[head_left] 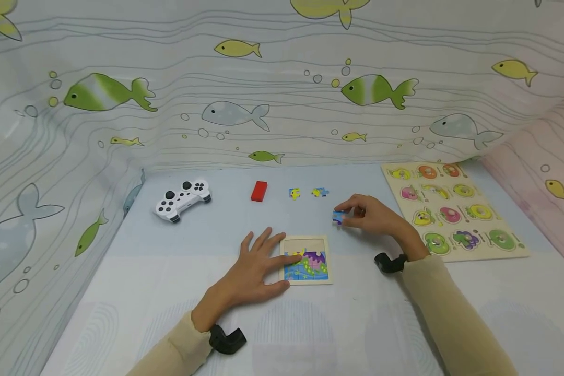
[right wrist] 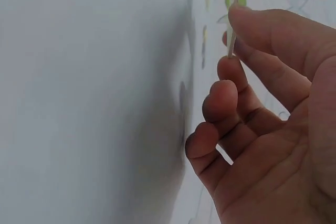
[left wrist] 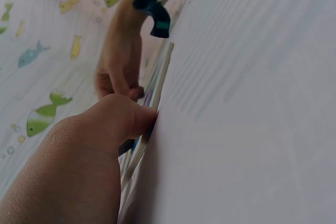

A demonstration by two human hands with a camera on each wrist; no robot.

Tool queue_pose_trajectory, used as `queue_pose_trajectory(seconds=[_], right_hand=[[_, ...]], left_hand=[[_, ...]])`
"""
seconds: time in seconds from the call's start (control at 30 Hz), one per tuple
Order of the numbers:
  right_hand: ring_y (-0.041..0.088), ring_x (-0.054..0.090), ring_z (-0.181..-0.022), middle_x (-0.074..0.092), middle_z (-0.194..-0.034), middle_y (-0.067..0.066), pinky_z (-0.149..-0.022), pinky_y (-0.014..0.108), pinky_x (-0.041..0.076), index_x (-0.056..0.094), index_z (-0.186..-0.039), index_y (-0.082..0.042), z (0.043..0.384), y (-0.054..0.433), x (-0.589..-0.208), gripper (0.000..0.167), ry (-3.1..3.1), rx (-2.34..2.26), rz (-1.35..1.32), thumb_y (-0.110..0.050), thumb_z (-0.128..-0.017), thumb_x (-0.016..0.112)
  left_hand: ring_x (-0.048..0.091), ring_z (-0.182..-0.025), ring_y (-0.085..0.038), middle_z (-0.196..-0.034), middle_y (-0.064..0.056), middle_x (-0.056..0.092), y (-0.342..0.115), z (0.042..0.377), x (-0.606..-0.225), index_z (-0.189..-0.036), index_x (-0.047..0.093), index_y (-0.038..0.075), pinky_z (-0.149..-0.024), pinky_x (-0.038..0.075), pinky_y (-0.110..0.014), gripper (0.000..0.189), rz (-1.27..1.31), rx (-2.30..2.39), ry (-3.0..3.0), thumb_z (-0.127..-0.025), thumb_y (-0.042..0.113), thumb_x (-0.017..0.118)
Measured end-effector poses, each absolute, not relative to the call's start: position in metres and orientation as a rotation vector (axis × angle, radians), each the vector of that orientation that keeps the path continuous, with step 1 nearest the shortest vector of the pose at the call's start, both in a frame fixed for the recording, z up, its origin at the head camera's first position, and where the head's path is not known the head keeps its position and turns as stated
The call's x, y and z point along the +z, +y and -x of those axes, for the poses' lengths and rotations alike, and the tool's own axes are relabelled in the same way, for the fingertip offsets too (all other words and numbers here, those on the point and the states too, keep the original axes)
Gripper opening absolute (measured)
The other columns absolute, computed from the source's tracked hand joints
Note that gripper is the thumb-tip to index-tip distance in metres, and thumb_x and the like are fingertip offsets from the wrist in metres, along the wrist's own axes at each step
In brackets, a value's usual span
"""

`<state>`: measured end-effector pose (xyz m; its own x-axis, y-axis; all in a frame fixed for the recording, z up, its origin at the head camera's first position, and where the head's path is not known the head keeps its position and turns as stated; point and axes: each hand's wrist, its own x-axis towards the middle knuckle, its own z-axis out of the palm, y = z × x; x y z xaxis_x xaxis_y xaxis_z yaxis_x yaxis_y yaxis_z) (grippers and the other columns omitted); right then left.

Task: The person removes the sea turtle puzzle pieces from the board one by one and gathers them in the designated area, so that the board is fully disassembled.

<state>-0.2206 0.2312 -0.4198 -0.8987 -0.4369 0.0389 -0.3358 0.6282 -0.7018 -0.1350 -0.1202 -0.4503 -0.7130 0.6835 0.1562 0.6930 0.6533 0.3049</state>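
Between thumb and fingers, my right hand (head_left: 371, 215) pinches a blue jigsaw piece (head_left: 338, 216); the right wrist view shows this piece (right wrist: 231, 30) edge-on, above the table. My left hand (head_left: 254, 271) lies with spread fingers at the left side of a square wooden puzzle tray (head_left: 310, 282). Its index finger reaches over the picture inside, and the thumb is at the tray's lower left corner. Colourful pieces (head_left: 312, 266) fill the lower part of the tray, while bare wood shows along its top. Two loose jigsaw pieces (head_left: 294, 194) (head_left: 319, 192) lie beyond the tray.
A red block (head_left: 259, 191) lies left of the loose pieces. Farther left is a white game controller (head_left: 183, 200). A wooden fruit-and-vegetable board (head_left: 479, 255) lies at the right, close to my right forearm. Fish-printed cloth (head_left: 282, 89) rises behind the table.
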Motion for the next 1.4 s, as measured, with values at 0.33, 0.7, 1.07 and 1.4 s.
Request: queue_pose_trajectory(seconds=[0.33,0.7,1.07,1.4], right_hand=[[0.02,0.054,-0.084,0.066,-0.11,0.014,-0.072,0.028,0.044,0.072,-0.124,-0.008,0.253,0.244,-0.417,0.034,2.73,-1.048,0.54,-0.014,-0.091,0.075],[0.023,0.053,-0.09,0.066,-0.111,0.014,-0.075,0.031,0.044,0.071,-0.125,-0.006,0.275,0.248,-0.42,0.035,2.764,-0.949,0.489,-0.013,-0.091,0.072],[0.028,0.057,-0.094,0.065,-0.109,0.016,-0.08,0.034,0.046,0.069,-0.124,-0.003,0.29,0.242,-0.42,0.034,2.804,-0.877,0.534,-0.008,-0.091,0.069],[0.029,0.054,-0.1,0.064,-0.113,0.017,-0.082,0.034,0.044,0.068,-0.129,-0.007,0.295,0.239,-0.417,0.037,2.765,-0.89,0.452,-0.01,-0.092,0.069]], left_hand=[[0.02,-0.156,-0.043,-0.163,-0.008,0.037,-0.122,0.133,-0.45,-0.144,0.053,0.048,-0.116,0.012,-0.073,0.052,1.187,-0.557,-2.826,-0.093,0.055,0.058],[0.019,-0.156,-0.042,-0.164,-0.008,0.036,-0.12,0.133,-0.451,-0.145,0.053,0.048,-0.116,0.012,-0.074,0.052,1.199,-0.538,-2.837,-0.093,0.055,0.057],[0.02,-0.156,-0.042,-0.164,-0.007,0.036,-0.121,0.133,-0.452,-0.145,0.053,0.047,-0.117,0.012,-0.073,0.052,1.184,-0.509,-2.831,-0.093,0.057,0.056],[0.02,-0.156,-0.042,-0.164,-0.007,0.036,-0.121,0.133,-0.452,-0.145,0.052,0.048,-0.117,0.012,-0.073,0.053,1.183,-0.515,-2.833,-0.093,0.056,0.056]])
